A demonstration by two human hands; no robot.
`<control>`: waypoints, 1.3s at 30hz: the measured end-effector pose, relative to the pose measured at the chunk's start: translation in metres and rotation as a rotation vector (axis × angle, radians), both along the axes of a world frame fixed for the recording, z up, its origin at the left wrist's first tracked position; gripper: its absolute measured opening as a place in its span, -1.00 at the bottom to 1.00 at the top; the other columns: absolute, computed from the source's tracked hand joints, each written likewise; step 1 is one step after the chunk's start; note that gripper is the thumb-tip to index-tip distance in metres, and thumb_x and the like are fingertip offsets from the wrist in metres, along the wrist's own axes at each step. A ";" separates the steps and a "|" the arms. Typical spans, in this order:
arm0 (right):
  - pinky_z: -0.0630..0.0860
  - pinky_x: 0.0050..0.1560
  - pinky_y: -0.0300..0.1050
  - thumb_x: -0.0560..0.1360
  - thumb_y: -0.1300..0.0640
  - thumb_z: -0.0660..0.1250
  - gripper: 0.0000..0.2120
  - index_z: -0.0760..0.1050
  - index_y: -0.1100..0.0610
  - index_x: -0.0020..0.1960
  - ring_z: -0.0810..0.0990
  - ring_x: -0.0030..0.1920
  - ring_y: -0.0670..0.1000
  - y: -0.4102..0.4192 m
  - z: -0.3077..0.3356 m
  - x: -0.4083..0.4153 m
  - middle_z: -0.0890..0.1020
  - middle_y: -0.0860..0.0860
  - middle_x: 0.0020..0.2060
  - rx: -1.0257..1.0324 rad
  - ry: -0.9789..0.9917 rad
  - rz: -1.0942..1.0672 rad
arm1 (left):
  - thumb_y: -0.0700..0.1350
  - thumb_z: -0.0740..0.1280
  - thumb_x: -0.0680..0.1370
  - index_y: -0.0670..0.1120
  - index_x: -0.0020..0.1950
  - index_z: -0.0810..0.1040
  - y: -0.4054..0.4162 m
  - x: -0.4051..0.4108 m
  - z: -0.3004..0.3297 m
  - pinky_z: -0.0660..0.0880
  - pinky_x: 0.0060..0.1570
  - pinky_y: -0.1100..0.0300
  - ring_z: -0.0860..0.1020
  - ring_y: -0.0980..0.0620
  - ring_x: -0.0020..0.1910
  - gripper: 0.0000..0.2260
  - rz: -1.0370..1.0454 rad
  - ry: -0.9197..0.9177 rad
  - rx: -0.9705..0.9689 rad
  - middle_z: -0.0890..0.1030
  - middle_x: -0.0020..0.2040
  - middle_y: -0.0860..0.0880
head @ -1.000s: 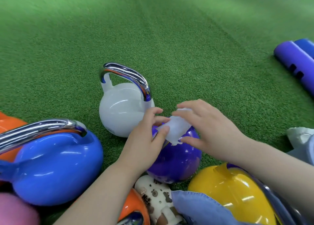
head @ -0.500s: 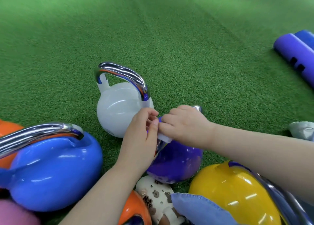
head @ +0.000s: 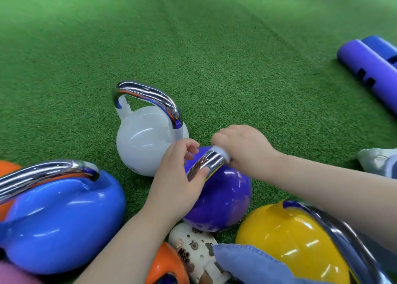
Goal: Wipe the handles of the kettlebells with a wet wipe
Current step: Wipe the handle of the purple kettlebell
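Single view only, head-mounted wide-angle, so nothing overlaps with a second view. It looks forward and steeply down from above the person's forearms, which enter from the bottom edge. Close range: left hand (head: 178, 176) and right hand (head: 242, 148) sit mid-frame over the purple kettlebell (head: 221, 200). Nearest kettlebells are cropped by the bottom and left edges: blue kettlebell (head: 58, 221) near left, yellow kettlebell (head: 287, 240) near right. Green turf (head: 214, 47) fills the far half. Purple roller (head: 365, 69) is cut by the right edge. Edges show lens distortion.
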State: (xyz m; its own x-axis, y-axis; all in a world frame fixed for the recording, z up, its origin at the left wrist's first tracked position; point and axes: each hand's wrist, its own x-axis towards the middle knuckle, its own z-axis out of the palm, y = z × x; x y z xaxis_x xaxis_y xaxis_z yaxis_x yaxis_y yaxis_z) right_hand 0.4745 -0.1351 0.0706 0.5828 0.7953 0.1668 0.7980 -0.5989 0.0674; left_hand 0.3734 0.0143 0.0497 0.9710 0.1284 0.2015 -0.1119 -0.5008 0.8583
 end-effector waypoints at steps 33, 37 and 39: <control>0.38 -0.50 -0.37 0.52 0.19 0.30 -0.75 0.51 0.03 -0.33 0.46 -0.55 -0.23 -0.025 -0.063 0.012 0.55 -0.13 -0.55 0.743 1.222 -0.661 | -0.11 0.30 0.28 0.06 0.23 0.45 -0.005 -0.002 0.000 0.13 0.12 0.63 0.36 0.19 0.08 -0.50 -0.081 0.014 0.205 0.29 0.07 0.32; 0.29 -0.53 -0.29 0.48 0.28 0.23 -0.69 0.38 0.09 -0.42 0.31 -0.52 -0.06 -0.023 -0.062 0.013 0.40 -0.05 -0.56 0.755 1.127 -0.705 | -0.13 0.28 0.29 0.07 0.24 0.45 -0.005 -0.003 0.000 0.45 0.15 0.10 0.52 -0.01 -0.06 -0.50 -0.086 0.029 0.185 0.29 0.11 0.32; 0.33 -0.51 -0.30 0.46 0.32 0.21 -0.72 0.35 0.12 -0.40 0.34 -0.49 -0.05 -0.021 -0.053 0.015 0.44 0.01 -0.49 0.703 0.974 -0.682 | -0.13 0.28 0.29 0.07 0.24 0.45 -0.005 -0.003 0.001 0.48 0.10 0.02 0.53 -0.03 -0.11 -0.50 -0.083 0.027 0.190 0.29 0.11 0.32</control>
